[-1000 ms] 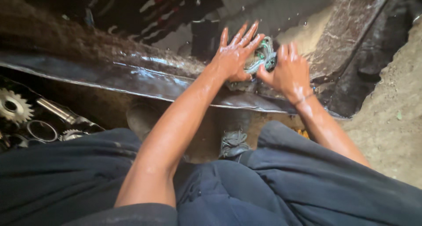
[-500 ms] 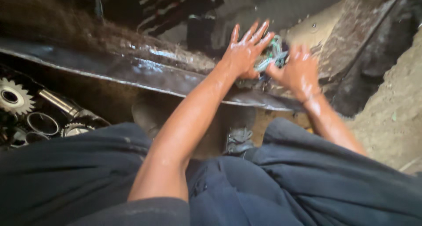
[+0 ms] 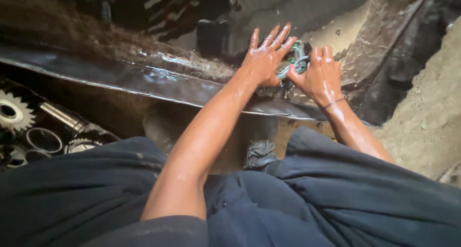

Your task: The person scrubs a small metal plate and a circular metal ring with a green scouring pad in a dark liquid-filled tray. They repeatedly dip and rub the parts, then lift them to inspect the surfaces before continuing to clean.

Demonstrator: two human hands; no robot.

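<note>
Green and grey bundle [image 3: 297, 60] sits squeezed between both hands, upper right of the frame: left hand [image 3: 265, 60] flat, fingers spread; right hand [image 3: 319, 76] curled against it.

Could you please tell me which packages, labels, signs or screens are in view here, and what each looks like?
None can be made out. The left hand and right hand press a green bundle over a wet dark tray; gears and rings lie at the left. Objects in the dark at the top are too dim to tell.
</note>
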